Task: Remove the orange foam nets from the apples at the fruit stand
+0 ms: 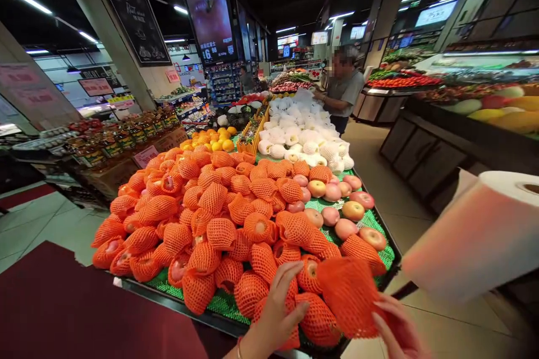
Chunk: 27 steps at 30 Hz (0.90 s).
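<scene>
My right hand (398, 328) pinches the lower edge of an orange foam net sleeve (349, 297), which looks flat and slightly blurred; whether anything is inside cannot be made out. To its left, my left hand (275, 317) has its thumb and fingers apart, over the near edge of the display. Close by lie an apple in an orange net (318, 320) and another netted apple (309, 275) with its top showing. Many more apples in orange nets (213, 199) are heaped across the stand. Bare apples (330, 216) rest on the green mat (373, 216) at the right.
A roll of plastic bags (475, 235) stands at the right. White-netted fruit (309, 137) and oranges (217, 140) lie behind the apples. A person (343, 87) stands at the far right side of the stand. Bottles (122, 137) line the left.
</scene>
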{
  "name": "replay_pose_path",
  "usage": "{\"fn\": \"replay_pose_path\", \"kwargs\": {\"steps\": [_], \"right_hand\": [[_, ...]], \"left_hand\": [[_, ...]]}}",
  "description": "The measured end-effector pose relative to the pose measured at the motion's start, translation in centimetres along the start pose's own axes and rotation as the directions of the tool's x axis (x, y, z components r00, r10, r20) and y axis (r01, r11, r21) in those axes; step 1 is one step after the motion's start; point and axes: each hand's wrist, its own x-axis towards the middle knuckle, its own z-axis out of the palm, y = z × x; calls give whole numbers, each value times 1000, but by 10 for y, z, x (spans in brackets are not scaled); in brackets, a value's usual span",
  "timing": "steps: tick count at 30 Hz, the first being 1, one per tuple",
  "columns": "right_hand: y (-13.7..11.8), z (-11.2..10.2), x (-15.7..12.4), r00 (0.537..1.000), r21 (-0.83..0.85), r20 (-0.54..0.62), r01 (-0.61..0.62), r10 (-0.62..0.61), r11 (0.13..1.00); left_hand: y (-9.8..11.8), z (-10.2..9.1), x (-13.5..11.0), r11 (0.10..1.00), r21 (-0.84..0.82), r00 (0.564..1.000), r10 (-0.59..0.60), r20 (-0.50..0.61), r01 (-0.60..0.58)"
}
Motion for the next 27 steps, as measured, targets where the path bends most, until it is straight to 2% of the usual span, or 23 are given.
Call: {"fn": "replay_pose_path", "kwargs": {"steps": [1,3,5,7,9,12,16,18,20,22,25,27], "right_hand": [[-12,13,1,993,1,106,52,-51,999],[-29,34,2,960,-11,249,138,-131,990],[-37,47,1,941,-44,303,174,-153,984],[-39,56,-1,939,-77,321,152,-120,985],[-38,65,-4,946,-73,318,95,-67,993],[-34,77,-10,965,-7,257,-55,55,998],[-19,91,-19,957,77,155,-261,247,962],[-13,96,-20,943,125,156,-315,295,941],[-11,99,-19,943,136,184,-304,278,943],[-13,101,-16,958,104,194,-236,213,966],[-17,100,-13,992,12,86,-93,92,996],[-18,97,-12,999,-63,32,-28,30,998]], "left_hand": [[4,-1,6,1000,-25,1000,13,-21,-13],[8,-3,17,999,17,998,36,-47,-35],[3,-5,23,987,156,994,55,-96,-39],[-9,-7,28,965,263,982,64,-180,-15],[-23,-9,31,966,258,968,38,-247,28],[-40,-14,35,980,173,964,-46,-263,94],[-42,-26,37,977,70,935,-171,-310,201],[-39,-30,37,973,25,927,-212,-310,231],[-37,-31,36,971,-10,928,-232,-292,239],[-35,-28,33,971,-44,931,-239,-275,236],[-37,-20,27,966,-137,936,-249,-248,221],[-40,-13,22,949,-238,942,-260,-212,208]]}}
